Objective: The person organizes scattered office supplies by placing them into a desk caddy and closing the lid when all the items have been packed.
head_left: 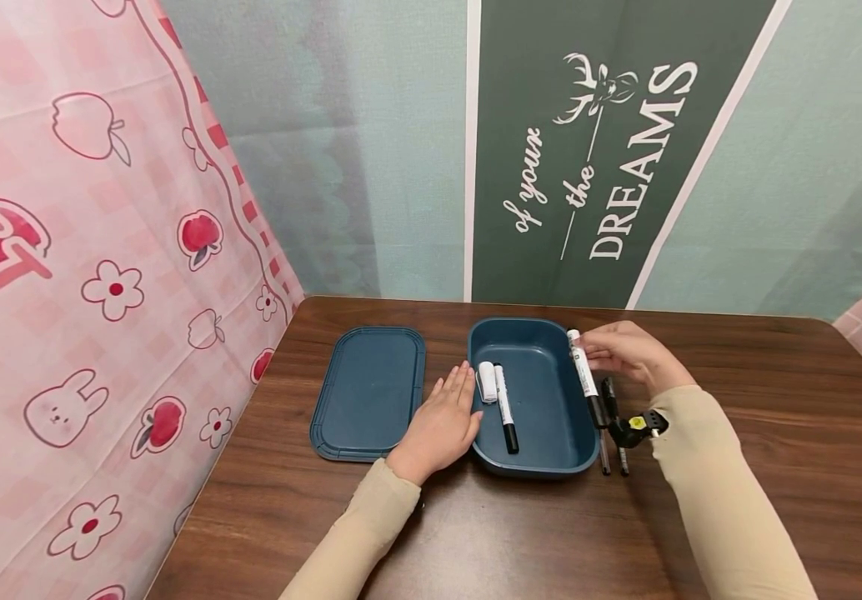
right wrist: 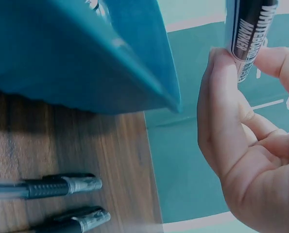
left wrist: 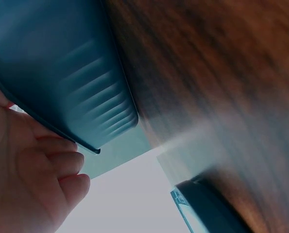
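A dark blue tray [head_left: 543, 467] stands open on the brown table [head_left: 761, 433], with a white and black marker [head_left: 505, 408] and a small white eraser [head_left: 487, 382] lying inside by its left wall. My right hand [head_left: 626, 354] pinches a second whiteboard marker [head_left: 584, 379] [right wrist: 248, 29] over the tray's right rim [right wrist: 149, 82]. Flat and straight-fingered, my left hand [head_left: 442, 421] rests on the table against the tray's left wall [left wrist: 81, 97]. Two black pens [head_left: 611, 425] [right wrist: 61, 187] lie on the table right of the tray.
The tray's blue lid [head_left: 367, 392] lies flat to the left of my left hand. A pink patterned curtain [head_left: 93, 275] hangs along the table's left edge, and a green and teal backdrop [head_left: 588, 150] closes off the far side.
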Motion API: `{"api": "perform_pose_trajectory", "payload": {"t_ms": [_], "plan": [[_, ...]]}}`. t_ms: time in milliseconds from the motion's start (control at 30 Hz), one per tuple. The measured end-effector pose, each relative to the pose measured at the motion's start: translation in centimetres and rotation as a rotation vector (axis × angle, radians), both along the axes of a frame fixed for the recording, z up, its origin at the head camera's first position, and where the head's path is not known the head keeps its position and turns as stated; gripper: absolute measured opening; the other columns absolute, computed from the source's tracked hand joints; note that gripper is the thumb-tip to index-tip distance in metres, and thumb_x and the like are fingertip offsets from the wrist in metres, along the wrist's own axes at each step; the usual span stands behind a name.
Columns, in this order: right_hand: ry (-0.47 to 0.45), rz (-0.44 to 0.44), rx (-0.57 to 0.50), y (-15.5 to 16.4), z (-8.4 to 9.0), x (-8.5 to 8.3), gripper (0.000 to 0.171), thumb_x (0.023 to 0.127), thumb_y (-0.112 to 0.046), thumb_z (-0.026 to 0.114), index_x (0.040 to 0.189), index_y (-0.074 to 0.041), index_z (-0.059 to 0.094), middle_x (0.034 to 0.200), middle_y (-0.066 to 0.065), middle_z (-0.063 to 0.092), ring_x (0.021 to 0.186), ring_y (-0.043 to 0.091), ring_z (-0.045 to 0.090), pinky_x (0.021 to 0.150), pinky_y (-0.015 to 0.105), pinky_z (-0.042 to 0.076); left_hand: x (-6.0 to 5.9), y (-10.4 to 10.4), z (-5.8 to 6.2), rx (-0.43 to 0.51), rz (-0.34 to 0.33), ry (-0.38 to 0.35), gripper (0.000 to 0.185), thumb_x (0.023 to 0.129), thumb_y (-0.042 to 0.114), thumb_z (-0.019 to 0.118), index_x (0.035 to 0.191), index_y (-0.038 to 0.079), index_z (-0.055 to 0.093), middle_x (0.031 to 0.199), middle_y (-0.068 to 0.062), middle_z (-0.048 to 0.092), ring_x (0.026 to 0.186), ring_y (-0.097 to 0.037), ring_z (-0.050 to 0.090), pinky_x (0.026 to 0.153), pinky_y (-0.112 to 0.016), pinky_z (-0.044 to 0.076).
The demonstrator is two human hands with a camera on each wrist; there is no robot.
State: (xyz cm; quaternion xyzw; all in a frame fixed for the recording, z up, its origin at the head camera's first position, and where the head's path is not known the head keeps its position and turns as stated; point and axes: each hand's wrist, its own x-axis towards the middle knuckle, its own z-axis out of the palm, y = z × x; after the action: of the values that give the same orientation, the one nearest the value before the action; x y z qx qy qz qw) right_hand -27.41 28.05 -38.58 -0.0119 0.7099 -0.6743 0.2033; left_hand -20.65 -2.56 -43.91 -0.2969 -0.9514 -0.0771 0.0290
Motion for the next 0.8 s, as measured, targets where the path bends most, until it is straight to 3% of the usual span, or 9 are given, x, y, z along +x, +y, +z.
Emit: {"api": "perform_pose_trajectory", "payload": {"t_ms": [300,467,800], "plan": [[0.017,0.005,0.065,-1.3,0.5,0.0,0.022,0.093,-0.005,0.055,0.080,-0.011,0.072,0.075,-0.002,0.067,0.068,0.005,0.064,0.067,0.022,0.056,0.0,0.0,0.0,0.010,-0.004,0.001,0.059,0.102,0.032,0.039,0.147,-0.004,0.025,0.153,-0.018,0.021,0.141,-0.026,0.020,0.113,-0.038,0.023],[0.028,-0.006,0.120,-2.1,0.4,-0.1,0.014,0.091,-0.007,0.059,0.089,-0.002,0.072,0.074,-0.001,0.066,0.067,0.006,0.063,0.067,0.022,0.056,0.0,-0.1,0.0,0.007,-0.003,0.000,0.059,0.102,0.032,0.039,0.147,-0.003,0.025,0.153,-0.018,0.021,0.141,-0.025,0.020,0.113,-0.038,0.023],[0.020,-0.014,0.141,-3.8,0.3,-0.4,0.031,0.090,-0.006,0.057,0.108,0.019,0.056,0.073,-0.001,0.065,0.067,0.006,0.064,0.067,0.023,0.056,0.2,-0.1,0.1,0.008,-0.004,-0.007,0.059,0.102,0.032,0.039,0.147,-0.003,0.025,0.153,-0.017,0.021,0.141,-0.025,0.020,0.113,-0.038,0.023]]}}
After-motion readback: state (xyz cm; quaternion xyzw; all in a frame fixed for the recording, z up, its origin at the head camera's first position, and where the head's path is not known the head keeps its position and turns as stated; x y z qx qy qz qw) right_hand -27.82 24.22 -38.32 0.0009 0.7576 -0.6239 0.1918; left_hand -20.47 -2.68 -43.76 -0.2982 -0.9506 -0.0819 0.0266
